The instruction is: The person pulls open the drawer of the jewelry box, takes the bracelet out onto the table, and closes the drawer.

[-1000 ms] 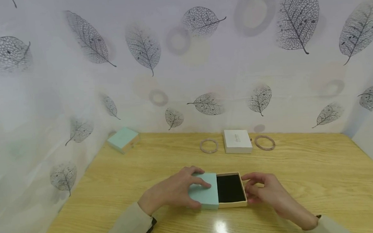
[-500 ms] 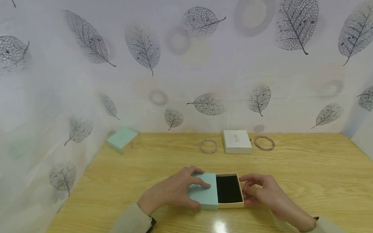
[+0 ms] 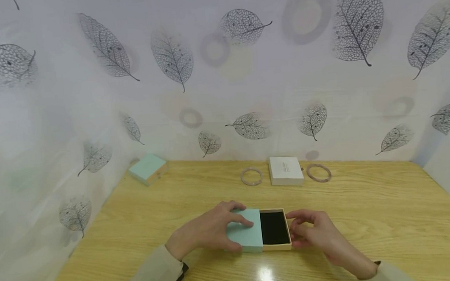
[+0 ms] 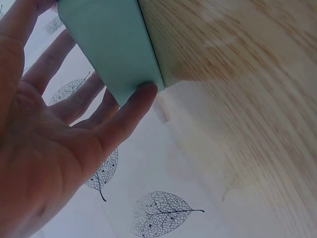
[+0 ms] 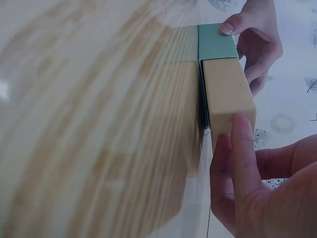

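Observation:
On the table in the head view lies a mint-green sliding gift box, its cream drawer (image 3: 277, 247) partly out of the mint sleeve (image 3: 253, 236) on the right. A black pad (image 3: 274, 227) lines the drawer. My left hand (image 3: 216, 228) grips the sleeve, thumb on the near side and fingers spread over the top and far side. In the left wrist view the thumb presses the sleeve's side (image 4: 111, 44). My right hand (image 3: 315, 231) touches the drawer's outer end with its fingertips. One straight digit meets that end face in the right wrist view, with the other fingers bent beside it.
At the back of the wooden table (image 3: 365, 201) stand a white box (image 3: 286, 171) and two bangles, one on its left (image 3: 251, 169) and one on its right (image 3: 319, 165). Another mint box (image 3: 148, 168) lies at the back left. A leaf-print cloth (image 3: 215, 94) hangs behind.
The drawer has slid a little left into the sleeve, so less of the black pad shows. My right hand has moved left along with it; my left hand stays on the sleeve.

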`<state>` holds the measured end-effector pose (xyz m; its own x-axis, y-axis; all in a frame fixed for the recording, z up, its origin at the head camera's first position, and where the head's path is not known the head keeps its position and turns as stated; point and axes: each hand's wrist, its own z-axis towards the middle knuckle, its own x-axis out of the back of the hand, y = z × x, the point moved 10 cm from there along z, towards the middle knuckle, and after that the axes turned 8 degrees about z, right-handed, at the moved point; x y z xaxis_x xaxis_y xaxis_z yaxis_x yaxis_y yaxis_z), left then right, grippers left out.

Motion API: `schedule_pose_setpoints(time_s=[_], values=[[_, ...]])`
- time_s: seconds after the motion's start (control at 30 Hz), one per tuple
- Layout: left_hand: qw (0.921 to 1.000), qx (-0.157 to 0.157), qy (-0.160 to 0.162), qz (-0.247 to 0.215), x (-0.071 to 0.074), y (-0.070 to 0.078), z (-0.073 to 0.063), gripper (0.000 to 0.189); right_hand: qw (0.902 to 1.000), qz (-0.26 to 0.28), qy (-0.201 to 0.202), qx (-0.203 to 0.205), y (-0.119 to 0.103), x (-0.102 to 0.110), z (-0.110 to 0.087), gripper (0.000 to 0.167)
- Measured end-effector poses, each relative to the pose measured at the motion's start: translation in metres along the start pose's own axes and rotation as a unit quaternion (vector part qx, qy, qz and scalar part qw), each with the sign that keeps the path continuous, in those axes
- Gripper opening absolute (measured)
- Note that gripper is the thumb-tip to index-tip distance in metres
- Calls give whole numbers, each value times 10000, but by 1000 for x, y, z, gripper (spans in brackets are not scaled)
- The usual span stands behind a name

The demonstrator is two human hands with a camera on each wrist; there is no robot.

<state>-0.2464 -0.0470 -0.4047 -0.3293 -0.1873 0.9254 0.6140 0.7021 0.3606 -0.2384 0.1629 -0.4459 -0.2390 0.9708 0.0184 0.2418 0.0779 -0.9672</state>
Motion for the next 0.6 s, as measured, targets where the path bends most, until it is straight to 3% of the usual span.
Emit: schedule_pose_setpoints(time_s=[0.6], values=[[10000,58,-51,-56,0,-1,-1,54,9999,49,-106,-112,1,-10,3,41]])
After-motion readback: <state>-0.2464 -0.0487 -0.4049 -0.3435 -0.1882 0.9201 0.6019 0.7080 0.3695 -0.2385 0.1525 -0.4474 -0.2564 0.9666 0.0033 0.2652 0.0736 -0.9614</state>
